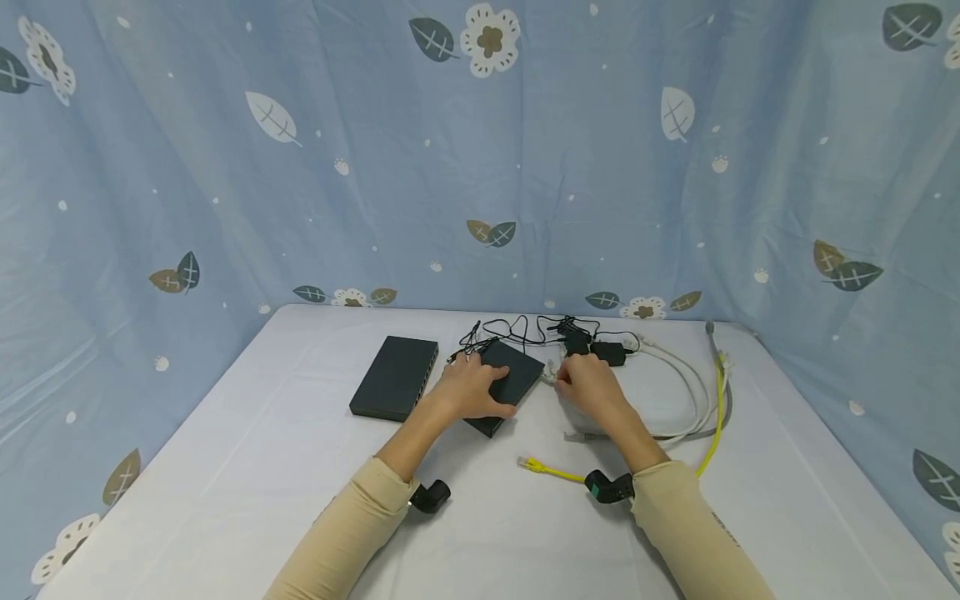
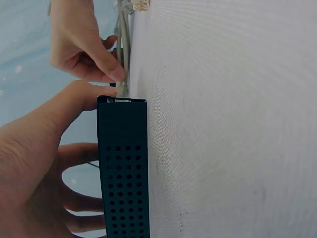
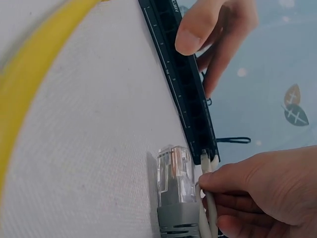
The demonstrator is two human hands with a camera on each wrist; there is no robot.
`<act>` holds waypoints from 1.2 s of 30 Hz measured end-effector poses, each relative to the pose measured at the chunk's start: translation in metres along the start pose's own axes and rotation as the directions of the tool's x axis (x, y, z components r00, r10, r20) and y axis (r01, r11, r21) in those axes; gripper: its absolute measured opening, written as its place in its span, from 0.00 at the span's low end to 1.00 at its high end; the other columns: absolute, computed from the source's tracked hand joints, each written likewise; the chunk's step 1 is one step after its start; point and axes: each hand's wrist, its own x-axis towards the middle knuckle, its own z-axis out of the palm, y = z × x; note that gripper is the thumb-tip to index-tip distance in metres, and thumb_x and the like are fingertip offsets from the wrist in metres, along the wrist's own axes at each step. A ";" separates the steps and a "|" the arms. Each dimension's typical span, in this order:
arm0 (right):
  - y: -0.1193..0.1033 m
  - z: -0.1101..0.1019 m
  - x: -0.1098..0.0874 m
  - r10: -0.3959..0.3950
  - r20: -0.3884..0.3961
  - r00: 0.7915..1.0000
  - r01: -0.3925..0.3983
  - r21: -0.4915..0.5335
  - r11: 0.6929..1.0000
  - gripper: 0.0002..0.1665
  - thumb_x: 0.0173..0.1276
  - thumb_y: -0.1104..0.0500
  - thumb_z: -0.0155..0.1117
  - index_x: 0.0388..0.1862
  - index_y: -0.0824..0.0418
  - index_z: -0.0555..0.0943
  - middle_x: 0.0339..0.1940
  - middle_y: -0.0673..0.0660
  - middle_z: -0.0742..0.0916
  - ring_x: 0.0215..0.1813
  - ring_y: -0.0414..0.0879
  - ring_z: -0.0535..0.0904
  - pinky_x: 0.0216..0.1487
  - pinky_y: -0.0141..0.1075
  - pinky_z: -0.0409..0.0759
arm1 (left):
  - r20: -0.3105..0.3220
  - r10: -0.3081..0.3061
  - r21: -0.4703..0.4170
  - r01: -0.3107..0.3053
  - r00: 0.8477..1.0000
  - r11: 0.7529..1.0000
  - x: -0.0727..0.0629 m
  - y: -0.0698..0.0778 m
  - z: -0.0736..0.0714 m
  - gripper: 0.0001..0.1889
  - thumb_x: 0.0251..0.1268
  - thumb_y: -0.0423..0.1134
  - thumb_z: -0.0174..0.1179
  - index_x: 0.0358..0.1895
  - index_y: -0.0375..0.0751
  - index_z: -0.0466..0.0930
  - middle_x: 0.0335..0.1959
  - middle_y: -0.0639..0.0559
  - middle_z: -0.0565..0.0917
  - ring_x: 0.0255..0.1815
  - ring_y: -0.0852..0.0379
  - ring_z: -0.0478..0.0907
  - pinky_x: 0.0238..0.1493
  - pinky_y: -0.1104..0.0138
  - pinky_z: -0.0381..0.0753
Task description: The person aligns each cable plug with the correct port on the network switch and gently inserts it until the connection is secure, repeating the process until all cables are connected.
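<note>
A black network switch (image 1: 517, 367) lies at an angle on the white table. My left hand (image 1: 472, 387) holds it, thumb at the port side and fingers reaching over the top, as the right wrist view shows. A row of numbered ports runs along that side of the switch (image 3: 184, 91). At the row's far end, my right hand (image 3: 267, 193) pinches a white network cable (image 3: 212, 215) between thumb and fingers. The cable's plug is at the end port; how deep it sits, I cannot tell. Perforations cover another side of the switch (image 2: 124, 188) in the left wrist view.
A second black box (image 1: 395, 377) lies to the left. Black cords (image 1: 517, 331) and power adapters (image 1: 607, 353) are behind the hands. On the right curve white cables (image 1: 693, 383), a grey cable (image 1: 731, 408) and a yellow cable (image 1: 717, 417). The yellow cable's plug (image 1: 531, 464) points left.
</note>
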 end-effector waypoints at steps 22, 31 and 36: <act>0.002 0.005 0.002 -0.019 -0.050 0.999 0.020 0.017 1.000 0.05 0.61 0.63 0.70 0.26 0.61 0.87 0.24 0.54 0.87 0.21 0.41 0.75 0.26 0.36 0.76 | -0.051 0.014 -0.030 -0.015 0.999 0.999 0.001 -0.003 0.003 0.40 0.51 0.68 0.66 0.69 0.59 0.73 0.61 0.31 0.74 0.61 0.35 0.69 0.57 0.41 0.74; 0.003 0.007 0.002 -0.015 -0.060 0.998 0.017 0.025 1.000 0.04 0.61 0.63 0.70 0.28 0.62 0.88 0.24 0.54 0.87 0.22 0.42 0.77 0.27 0.37 0.77 | -0.045 0.019 -0.040 -0.021 0.999 0.999 0.000 -0.003 0.001 0.40 0.51 0.68 0.67 0.69 0.58 0.73 0.59 0.32 0.75 0.59 0.36 0.70 0.55 0.42 0.74; 0.002 0.007 0.002 -0.013 -0.076 0.997 0.016 0.040 0.999 0.04 0.61 0.64 0.69 0.27 0.63 0.87 0.23 0.54 0.87 0.22 0.42 0.76 0.27 0.37 0.77 | -0.046 0.022 -0.035 -0.024 0.999 0.999 0.000 -0.004 0.002 0.40 0.51 0.68 0.67 0.69 0.59 0.73 0.60 0.32 0.74 0.59 0.36 0.70 0.54 0.42 0.75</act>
